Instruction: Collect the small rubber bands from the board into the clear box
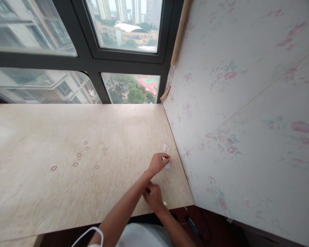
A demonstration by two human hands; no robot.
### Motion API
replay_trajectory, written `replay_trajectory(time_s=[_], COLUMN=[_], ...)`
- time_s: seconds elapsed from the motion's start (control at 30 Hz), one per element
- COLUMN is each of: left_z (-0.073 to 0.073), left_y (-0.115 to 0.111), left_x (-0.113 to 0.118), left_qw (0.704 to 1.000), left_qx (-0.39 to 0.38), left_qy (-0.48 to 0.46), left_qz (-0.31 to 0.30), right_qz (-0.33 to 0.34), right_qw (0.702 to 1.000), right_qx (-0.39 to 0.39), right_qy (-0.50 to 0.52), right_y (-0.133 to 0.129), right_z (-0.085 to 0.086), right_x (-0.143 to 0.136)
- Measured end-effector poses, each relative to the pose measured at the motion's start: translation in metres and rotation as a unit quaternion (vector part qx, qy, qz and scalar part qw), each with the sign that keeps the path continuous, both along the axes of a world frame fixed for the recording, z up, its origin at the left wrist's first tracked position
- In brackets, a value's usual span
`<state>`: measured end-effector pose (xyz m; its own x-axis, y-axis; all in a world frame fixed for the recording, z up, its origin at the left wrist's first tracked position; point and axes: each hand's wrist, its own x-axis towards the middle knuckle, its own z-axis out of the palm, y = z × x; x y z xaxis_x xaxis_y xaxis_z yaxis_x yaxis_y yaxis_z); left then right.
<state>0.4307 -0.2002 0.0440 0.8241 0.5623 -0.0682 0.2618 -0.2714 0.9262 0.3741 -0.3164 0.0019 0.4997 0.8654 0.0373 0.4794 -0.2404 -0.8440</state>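
Observation:
My left hand (158, 163) reaches across to the right side of the marble-patterned counter (128, 133), its thumb and fingertips pinched together. Whatever it pinches is too small to make out. Just beyond the fingers lie small white pieces (166, 147). A pale, see-through scrap (168, 165) shows beside and below the fingertips. My right hand (154, 198) is curled closed beneath my left wrist, near the counter's front edge. Its fingertips are partly hidden, so I cannot tell what they hold. Farther left, several thin rings, such as a reddish ring (54, 168) and a yellowish ring (96, 167), lie scattered flat.
A flower-patterned wall (221, 103) bounds the counter on the right. Dark-framed windows (128, 58) stand along its back edge. A white cord (92, 229) loops by my left forearm. Below the front edge, a dark object (193, 225) lies on the reddish floor.

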Motion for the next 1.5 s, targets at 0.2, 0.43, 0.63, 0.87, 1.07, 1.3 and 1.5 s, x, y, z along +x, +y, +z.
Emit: replay_trajectory(time_s=[0.2,0.43,0.63,0.87,1.07,1.3,1.5], left_z=[0.002,-0.01,-0.016,-0.025,-0.029,-0.035,-0.038], left_y=[0.016,0.024,0.022,0.012,0.007,0.012,0.012], left_x=[-0.05,-0.144,-0.213,-0.253,-0.275,-0.282,-0.281], left_qw=[0.995,0.972,0.945,0.917,0.931,0.933,0.927], left_qx=[-0.005,0.041,0.116,0.103,0.1,0.11,0.113], left_qy=[0.009,0.033,0.043,0.031,0.001,-0.049,-0.064], left_qz=[0.098,0.228,0.302,0.383,0.35,0.338,0.352], right_qz=[-0.006,0.018,0.032,0.058,0.178,0.304,0.324], right_qw=[1.0,0.999,0.999,0.99,0.982,0.914,0.873], right_qx=[0.021,0.022,0.002,-0.049,-0.033,-0.154,-0.207], right_qy=[0.002,-0.023,-0.016,0.12,0.057,-0.218,-0.301], right_y=[0.0,-0.003,-0.005,0.025,0.101,0.196,0.227], right_z=[0.003,0.005,0.004,0.008,0.035,0.048,0.043], right_x=[-0.002,-0.002,-0.001,-0.003,-0.033,-0.076,-0.089])
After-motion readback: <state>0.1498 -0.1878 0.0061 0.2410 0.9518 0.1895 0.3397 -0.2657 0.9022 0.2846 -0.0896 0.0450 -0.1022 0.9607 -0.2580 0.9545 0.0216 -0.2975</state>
